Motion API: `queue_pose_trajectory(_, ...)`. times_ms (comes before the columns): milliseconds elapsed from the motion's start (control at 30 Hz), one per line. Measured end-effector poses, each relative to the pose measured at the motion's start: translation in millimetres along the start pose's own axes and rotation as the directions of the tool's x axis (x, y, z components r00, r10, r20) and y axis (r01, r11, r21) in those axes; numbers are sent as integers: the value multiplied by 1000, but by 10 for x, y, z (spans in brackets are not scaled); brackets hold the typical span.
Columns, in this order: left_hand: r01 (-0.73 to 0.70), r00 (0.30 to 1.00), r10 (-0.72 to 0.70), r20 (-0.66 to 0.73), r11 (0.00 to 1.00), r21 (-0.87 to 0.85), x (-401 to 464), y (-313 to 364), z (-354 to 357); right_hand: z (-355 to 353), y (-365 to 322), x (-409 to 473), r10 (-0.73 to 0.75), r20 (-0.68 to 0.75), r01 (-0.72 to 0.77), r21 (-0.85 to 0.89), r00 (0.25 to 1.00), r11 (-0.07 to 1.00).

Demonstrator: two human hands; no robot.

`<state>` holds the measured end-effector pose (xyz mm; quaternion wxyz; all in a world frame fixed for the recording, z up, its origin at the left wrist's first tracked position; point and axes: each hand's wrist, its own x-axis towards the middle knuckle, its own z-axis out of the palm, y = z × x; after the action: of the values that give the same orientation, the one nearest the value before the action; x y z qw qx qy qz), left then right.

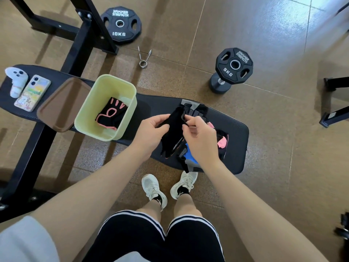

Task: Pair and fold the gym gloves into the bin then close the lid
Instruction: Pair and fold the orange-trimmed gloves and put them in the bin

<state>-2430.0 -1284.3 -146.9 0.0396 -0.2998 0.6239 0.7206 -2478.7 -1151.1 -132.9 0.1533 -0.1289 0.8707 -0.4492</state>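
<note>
A pale yellow bin (83, 118) stands on the black bench (238, 140) with a folded black-and-pink glove pair (111, 115) inside. Its brown lid (62, 105) lies beside it on the left. My left hand (151, 135) and my right hand (200, 138) both grip a black glove with orange trim (172, 137) above the bench. Under them lie a black-and-blue glove (188, 156), a black-and-pink glove (222, 141) and a grey-and-black glove (194, 109).
A phone (32, 92) and a white controller (16, 80) lie on the bench's left end. On the floor are a 10 kg plate (120, 25), a spring collar (144, 56) and a 5 kg dumbbell (229, 69). The black rack frame (83, 35) stands behind.
</note>
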Motion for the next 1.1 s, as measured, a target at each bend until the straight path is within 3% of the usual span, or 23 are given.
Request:
queue_pose_trajectory(200,26,999,-26,19,1000,-7,-2,5,-34,173,18,-20,-88,-6,86,-138,996,987)
queue_pose_trajectory(567,26,998,-26,56,1000,8,-18,-10,-119,336,-118,-97,-34,-96,15,-190,995,982)
queue_pose_trajectory(667,68,997,-68,32,998,-12,4,-53,-154,370,-117,-125,-85,-9,82,-198,996,977)
queue_pose_trajectory(767,90,995,-85,56,991,-99,51,-72,-243,398,-59,-140,-194,181,233,-231,964,944)
queue_pose_trajectory(833,79,994,-70,81,991,-110,76,-62,-312,365,-16,-138,-226,270,275,-160,936,948)
queue_pose_trajectory(967,81,993,-75,93,995,-61,80,-65,-389,164,-66,24,40,35,-44,106,999,993)
queue_pose_trajectory(1100,98,991,-92,100,993,-65,83,-59,-401,135,-117,225,113,122,-121,55,986,991)
